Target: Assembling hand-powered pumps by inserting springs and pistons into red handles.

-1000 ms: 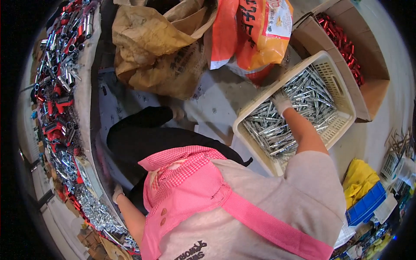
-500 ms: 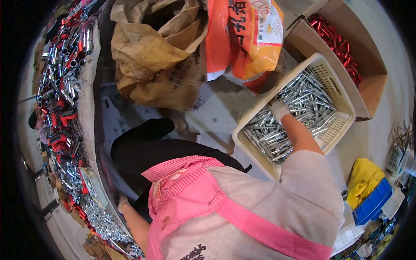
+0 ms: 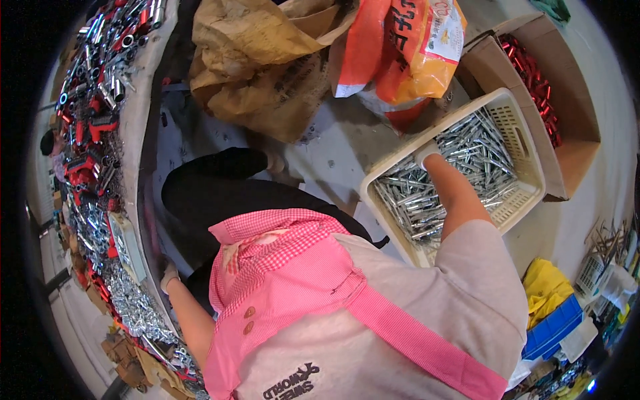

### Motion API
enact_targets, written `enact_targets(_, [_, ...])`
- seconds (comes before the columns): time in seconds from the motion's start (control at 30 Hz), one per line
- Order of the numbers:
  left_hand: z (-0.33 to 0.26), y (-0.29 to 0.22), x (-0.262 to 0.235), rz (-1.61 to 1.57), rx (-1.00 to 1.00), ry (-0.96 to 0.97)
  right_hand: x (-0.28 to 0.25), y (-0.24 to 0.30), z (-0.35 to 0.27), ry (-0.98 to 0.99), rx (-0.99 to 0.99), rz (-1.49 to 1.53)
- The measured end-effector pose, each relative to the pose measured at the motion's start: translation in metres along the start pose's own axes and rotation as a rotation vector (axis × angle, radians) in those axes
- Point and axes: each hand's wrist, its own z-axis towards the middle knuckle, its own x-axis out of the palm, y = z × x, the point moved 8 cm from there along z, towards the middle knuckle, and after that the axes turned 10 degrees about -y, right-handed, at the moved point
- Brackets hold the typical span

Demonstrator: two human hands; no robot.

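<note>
My right hand (image 3: pixel 427 154), in a pale glove, reaches over a cream plastic basket (image 3: pixel 381 167) at its upper left side. The basket holds many silvery metal rods (image 3: pixel 467 157), jumbled together. The fingers of this hand are hidden, so I cannot tell whether they grip a rod. My left hand (image 3: pixel 170 276), gloved as well, rests at the edge of the workbench (image 3: pixel 137 193) on the left. Its fingers are too small and partly hidden to make out.
Red tubes (image 3: pixel 530 87) fill a cardboard box (image 3: pixel 577 160) beyond the basket. A brown paper sack (image 3: pixel 253 73) and an orange bag (image 3: pixel 400 60) stand ahead. Metal and red parts (image 3: pixel 93 133) cover the bench. A blue crate (image 3: pixel 552 327) and yellow cloth (image 3: pixel 548 293) lie at right.
My right hand has shifted slightly within the basket, and its fingers show less now. My left hand stays by the bench edge. The whole view has shifted a little as my head moved.
</note>
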Motion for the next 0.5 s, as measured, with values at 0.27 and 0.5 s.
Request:
enact_targets(0.27, [-0.039, 0.000, 0.026, -0.808, -0.288, -0.156, -0.051, 0.014, -0.033, 0.216, 0.000, -0.091])
enact_targets(0.5, [-0.076, -0.004, 0.047, -0.968, -0.421, -0.035, -0.041, -0.054, -0.080, 0.377, 0.265, 0.034])
